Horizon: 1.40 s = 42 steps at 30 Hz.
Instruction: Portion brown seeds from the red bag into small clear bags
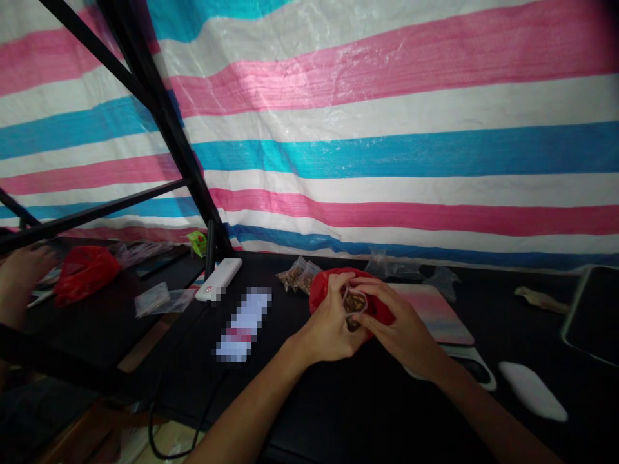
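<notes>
Between my two hands is a small clear plastic bag (354, 301) with brownish-yellow bits in it, its mouth facing up toward me. My left hand (329, 328) wraps round its left side, with the fingers closed. From the right, the thumb and fingers of my right hand (394, 319) pinch the bag's edge. A red plastic bag (319, 289) lies behind and under both hands, partly hidden by them. Just beyond it, to the left, several small filled clear bags (298, 273) rest on the black table (309, 412).
A blurred-out phone-like screen (245, 325) and a white power strip (220, 278) lie to the left. Right are a pastel flat board (438, 312), a white-rimmed object (476, 367), a white rounded object (532, 390) and a dark-screened device (594, 316). Another person's hand (26, 270) is far left.
</notes>
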{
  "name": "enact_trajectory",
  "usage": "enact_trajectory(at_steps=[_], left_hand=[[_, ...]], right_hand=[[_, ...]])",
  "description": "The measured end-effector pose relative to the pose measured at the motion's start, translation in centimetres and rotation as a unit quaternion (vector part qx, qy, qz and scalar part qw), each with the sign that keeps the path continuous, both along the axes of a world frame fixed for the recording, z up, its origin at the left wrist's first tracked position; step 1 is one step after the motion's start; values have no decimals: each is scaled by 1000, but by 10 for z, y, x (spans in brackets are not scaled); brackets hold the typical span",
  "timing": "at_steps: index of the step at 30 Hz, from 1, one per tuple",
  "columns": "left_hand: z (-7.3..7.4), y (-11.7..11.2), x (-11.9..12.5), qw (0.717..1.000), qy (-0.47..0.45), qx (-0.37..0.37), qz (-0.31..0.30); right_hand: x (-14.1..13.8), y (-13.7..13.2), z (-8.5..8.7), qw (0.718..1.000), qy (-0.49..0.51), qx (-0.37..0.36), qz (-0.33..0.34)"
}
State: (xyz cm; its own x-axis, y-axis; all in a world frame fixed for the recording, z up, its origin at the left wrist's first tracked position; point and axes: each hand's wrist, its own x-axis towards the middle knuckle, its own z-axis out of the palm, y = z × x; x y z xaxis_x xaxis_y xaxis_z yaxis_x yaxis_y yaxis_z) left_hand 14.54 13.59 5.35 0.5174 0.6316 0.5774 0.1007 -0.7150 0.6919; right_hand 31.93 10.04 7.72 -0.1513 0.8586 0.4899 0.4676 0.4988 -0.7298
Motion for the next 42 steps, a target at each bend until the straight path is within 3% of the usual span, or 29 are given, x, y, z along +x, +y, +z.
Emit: enact_trajectory(at_steps=[3,6,8,11,15,21,29,42], left_hand=[[13,0,-6,999,34,5,10],[19,4,-14,994,110,17,5],[16,7,-18,984,177,13,2],[8,10,-21,966,258,-11,23],[2,7,-18,954,288,-30,76],[-9,2,-10,942,290,-32,165],[-20,2,3,941,243,-22,235],[-17,4,4,948,207,17,240]], right_hand=[[7,3,9,993,110,-14,-46],[31,10,19,977,171,30,-124],[56,15,24,975,117,48,-182],[94,19,26,968,-101,24,-230],[121,22,19,949,-255,-70,-171],[122,19,14,951,-283,-95,-80],[126,21,13,955,-279,-51,-84],[127,22,12,948,-307,-58,-67]])
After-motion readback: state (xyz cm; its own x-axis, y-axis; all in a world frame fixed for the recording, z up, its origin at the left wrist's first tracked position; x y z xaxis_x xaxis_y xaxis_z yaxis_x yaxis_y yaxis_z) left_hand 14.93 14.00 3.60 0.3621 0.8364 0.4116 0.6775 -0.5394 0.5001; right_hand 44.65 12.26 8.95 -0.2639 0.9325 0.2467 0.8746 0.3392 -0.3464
